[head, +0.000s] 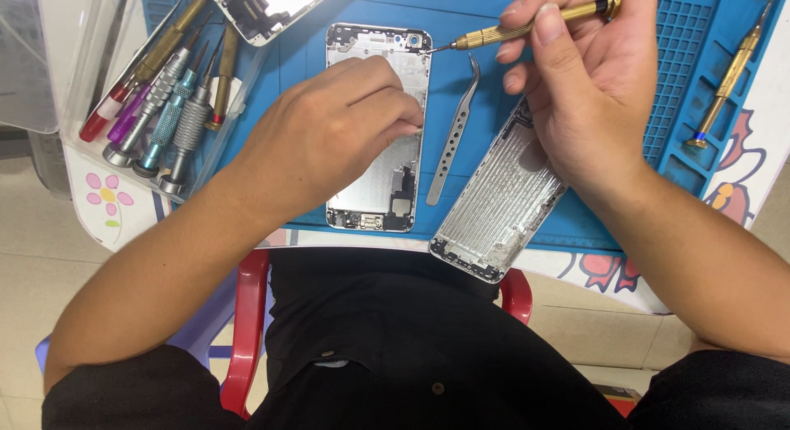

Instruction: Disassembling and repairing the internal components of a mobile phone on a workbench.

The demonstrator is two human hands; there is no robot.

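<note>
An opened silver phone housing (387, 183) lies on a blue work mat (485, 18). My left hand (329, 138) rests on the housing's middle, fingers curled down against it and pinning it. My right hand (576, 84) holds a brass precision screwdriver (527, 27), its tip touching the housing's upper right corner near the camera hole. Curved steel tweezers (453, 138) lie on the mat between the two housings. A second silver phone housing (498, 208) lies tilted under my right wrist, overhanging the mat's near edge.
A clear tray (90, 162) at left holds several screwdrivers (169, 109) with silver, teal, purple, red and brass handles. Another brass screwdriver (728, 80) lies in the mat's right compartment. A phone screen part (263, 6) sits at the top. A red stool (247, 331) is below.
</note>
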